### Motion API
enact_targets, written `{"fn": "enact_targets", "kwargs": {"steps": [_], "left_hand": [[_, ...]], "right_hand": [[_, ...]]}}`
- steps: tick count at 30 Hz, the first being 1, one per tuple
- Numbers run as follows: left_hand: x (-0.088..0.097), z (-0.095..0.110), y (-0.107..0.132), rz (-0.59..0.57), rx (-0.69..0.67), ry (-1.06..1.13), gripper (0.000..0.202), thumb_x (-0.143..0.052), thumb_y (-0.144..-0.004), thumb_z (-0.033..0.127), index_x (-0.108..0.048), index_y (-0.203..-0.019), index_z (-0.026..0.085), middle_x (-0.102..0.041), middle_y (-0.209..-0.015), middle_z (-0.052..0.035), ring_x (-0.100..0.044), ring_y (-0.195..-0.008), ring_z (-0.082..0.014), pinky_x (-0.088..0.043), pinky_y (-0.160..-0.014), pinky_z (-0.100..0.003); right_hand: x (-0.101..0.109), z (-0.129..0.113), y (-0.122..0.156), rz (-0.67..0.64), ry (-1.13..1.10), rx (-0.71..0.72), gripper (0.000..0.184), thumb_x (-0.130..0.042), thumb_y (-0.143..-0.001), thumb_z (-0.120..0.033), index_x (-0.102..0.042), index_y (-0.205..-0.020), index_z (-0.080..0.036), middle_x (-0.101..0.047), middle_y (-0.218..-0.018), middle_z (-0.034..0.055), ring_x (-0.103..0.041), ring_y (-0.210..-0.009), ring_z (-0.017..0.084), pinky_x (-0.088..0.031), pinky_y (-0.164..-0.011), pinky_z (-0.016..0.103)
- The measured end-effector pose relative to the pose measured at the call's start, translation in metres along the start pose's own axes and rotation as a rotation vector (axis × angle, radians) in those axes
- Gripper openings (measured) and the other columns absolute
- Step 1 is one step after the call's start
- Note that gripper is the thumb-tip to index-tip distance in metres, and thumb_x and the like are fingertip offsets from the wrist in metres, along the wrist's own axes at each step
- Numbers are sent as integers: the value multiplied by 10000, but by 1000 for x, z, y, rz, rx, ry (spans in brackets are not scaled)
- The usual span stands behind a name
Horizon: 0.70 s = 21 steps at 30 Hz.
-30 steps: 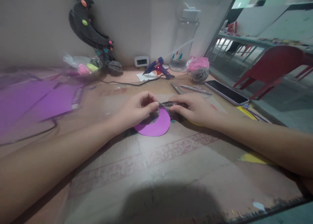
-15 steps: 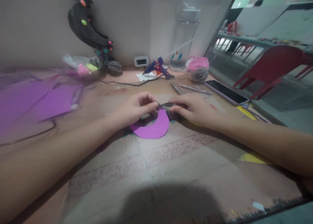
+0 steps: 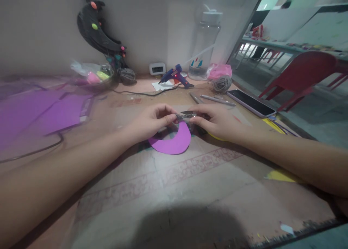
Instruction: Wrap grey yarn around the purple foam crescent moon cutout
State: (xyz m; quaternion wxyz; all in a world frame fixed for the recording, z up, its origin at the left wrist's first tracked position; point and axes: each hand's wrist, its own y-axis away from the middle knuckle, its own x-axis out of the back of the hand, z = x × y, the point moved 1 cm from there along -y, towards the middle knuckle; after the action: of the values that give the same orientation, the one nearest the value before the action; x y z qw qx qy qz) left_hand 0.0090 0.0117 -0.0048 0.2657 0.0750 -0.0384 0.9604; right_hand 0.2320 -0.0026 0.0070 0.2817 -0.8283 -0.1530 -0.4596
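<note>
Left hand (image 3: 161,119) pinches a purple crescent (image 3: 175,146) near its far tip, the shape curving between the hands, just nearer the viewer. Right hand (image 3: 212,119), close by, is wrapped around scissors (image 3: 188,113), blades toward the left hand. Beyond both hands, a glue gun (image 3: 173,74) rests on the surface (image 3: 119,202).

On my scuffed pinkish-tan tabletop (image 3: 106,106) lie flat purple sheets (image 3: 54,113), a rectangular black-screened phone (image 3: 251,103) — and, upright, a small white plastic clock (image 3: 157,69).
</note>
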Motion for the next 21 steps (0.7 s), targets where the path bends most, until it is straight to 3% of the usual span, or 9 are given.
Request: {"fn": "enact_targets", "kwargs": {"steps": [21], "left_hand": [[-2, 2, 0, 49, 18, -64, 76, -604, -882, 214, -585, -874, 141, -624, -697, 1, -554, -551, -75, -429, -488, -173]], "right_hand": [[-1, 1, -1, -53, 62, 19, 219, -533, -947, -372, -687, -998, -224, -699, -778, -10, -585, -695, 149, -354, -645, 264]]}}
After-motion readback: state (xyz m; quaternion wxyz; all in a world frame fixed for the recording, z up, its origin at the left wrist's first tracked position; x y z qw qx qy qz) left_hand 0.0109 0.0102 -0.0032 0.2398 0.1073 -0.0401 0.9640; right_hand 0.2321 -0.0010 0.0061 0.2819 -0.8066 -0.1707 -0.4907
